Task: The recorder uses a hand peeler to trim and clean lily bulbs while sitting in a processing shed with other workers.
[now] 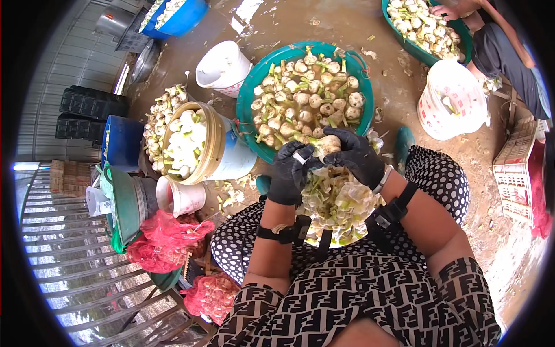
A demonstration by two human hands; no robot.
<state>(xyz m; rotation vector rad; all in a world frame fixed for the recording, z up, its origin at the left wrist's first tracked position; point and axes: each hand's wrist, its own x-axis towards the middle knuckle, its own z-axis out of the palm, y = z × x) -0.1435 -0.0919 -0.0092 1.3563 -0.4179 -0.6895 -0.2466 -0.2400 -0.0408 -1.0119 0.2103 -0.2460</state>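
Note:
A garlic bulb [330, 145] with a cut green stalk is held between both black-gloved hands, over the near rim of a green basin [370, 102] full of unpeeled bulbs in muddy water. My right hand [355, 157] grips the bulb from the right. My left hand [290, 169] is at the stalk side, its fingers curled round a small tool with a white part [299, 158]; the blade cannot be made out. Below the hands, a heap of peeled garlic skins [340, 199] fills a container between the knees, partly hidden by the forearms.
Left of the basin stand a bucket of cleaned garlic [186, 143], a garlic pile [156, 126] and a small white bucket [180, 195]. White buckets [223, 67] [451, 99] stand beyond and to the right. A co-worker's hand [448, 12] reaches into another green basin [416, 51]. Red mesh bags [167, 243] lie at the lower left.

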